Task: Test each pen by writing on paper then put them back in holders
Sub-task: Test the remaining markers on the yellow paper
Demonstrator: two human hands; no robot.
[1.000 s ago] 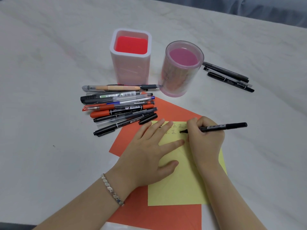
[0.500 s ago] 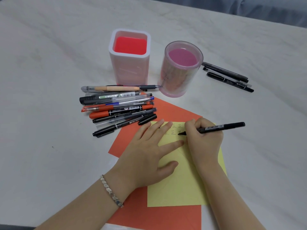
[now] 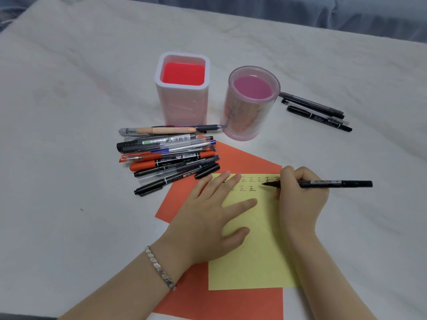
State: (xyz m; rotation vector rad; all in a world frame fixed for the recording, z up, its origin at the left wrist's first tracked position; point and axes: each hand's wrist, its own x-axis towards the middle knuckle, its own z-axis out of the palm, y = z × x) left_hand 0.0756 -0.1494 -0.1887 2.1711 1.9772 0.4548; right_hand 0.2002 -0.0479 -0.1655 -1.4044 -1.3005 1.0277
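Observation:
My right hand (image 3: pixel 300 199) grips a black pen (image 3: pixel 335 183) with its tip over the yellow paper (image 3: pixel 251 262), just right of the second row of written characters. My left hand (image 3: pixel 208 218) lies flat on the yellow paper's left part, fingers spread. The yellow sheet rests on an orange sheet (image 3: pixel 242 158). A pile of several pens (image 3: pixel 168 155) lies left of the papers. Behind stand a square white holder (image 3: pixel 182 105) with a red bottom and a round pink holder (image 3: pixel 249 112), both without pens.
Three black pens (image 3: pixel 316 112) lie on the table to the right of the round holder. The white marble-look table (image 3: pixel 69 112) runs wide to the left and right. A grey fabric edge shows along the far side.
The pen tip has shifted slightly along the second row of characters; my right hand moved a little with it. My left hand stays pressed on the paper.

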